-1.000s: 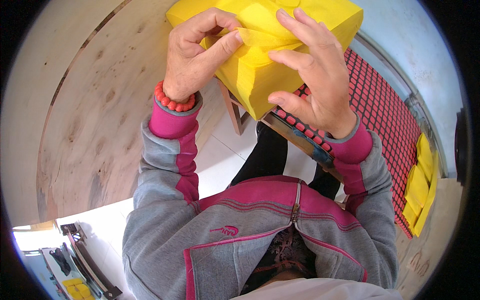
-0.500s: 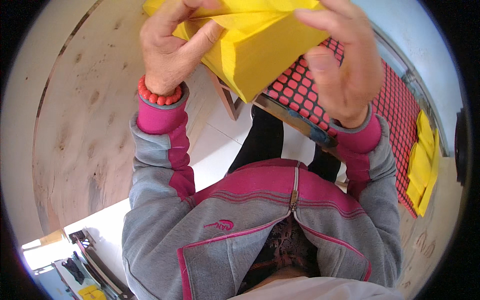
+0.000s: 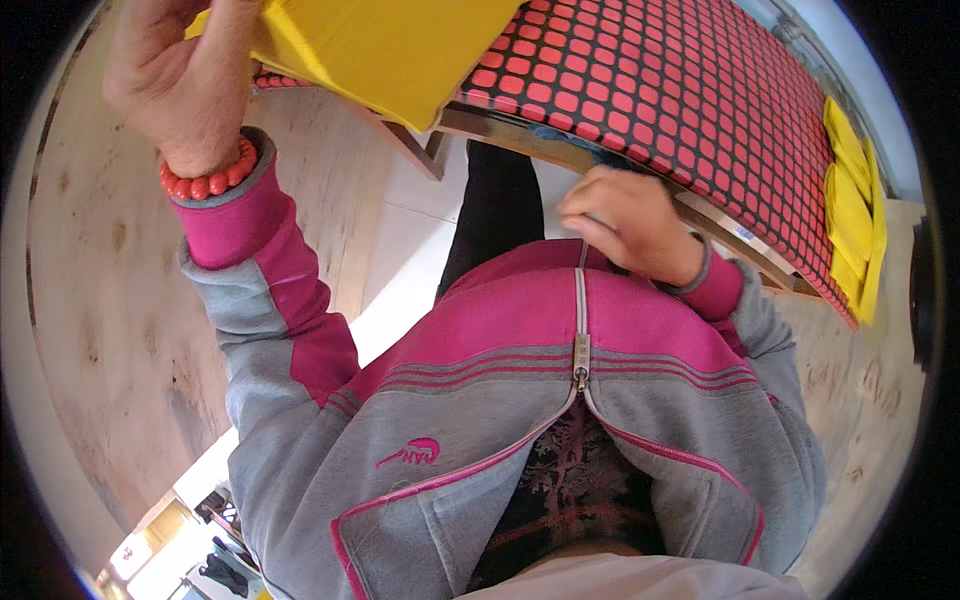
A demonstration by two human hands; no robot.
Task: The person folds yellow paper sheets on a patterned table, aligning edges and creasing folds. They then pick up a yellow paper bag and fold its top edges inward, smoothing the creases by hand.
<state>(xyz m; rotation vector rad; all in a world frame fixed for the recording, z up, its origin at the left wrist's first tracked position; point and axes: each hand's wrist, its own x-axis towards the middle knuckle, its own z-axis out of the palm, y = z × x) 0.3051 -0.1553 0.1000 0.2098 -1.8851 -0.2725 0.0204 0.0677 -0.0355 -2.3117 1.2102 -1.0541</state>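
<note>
Yellow fabric (image 3: 370,55) lies spread at the top of the head view, over the near left part of a red-and-black checked surface. My left hand (image 3: 185,85), with a red bead bracelet at the wrist, is closed on the fabric's left edge; its fingertips run out of the frame at the top. My right hand (image 3: 632,225) is drawn back close to my body, just above the hem of my grey and magenta jacket (image 3: 460,335). Its fingers are curled in, and whether anything is inside them is hidden.
The checked cover (image 3: 640,90) lies on a wooden-framed table (image 3: 500,128). A stack of folded yellow pieces (image 3: 850,200) rests at its far right end. To my left is a pale wooden surface (image 3: 110,290).
My right hand has come down from beside the fabric to my jacket front, its fingers curling in. My left hand and the fabric have shifted up and left; the fabric now lies flatter.
</note>
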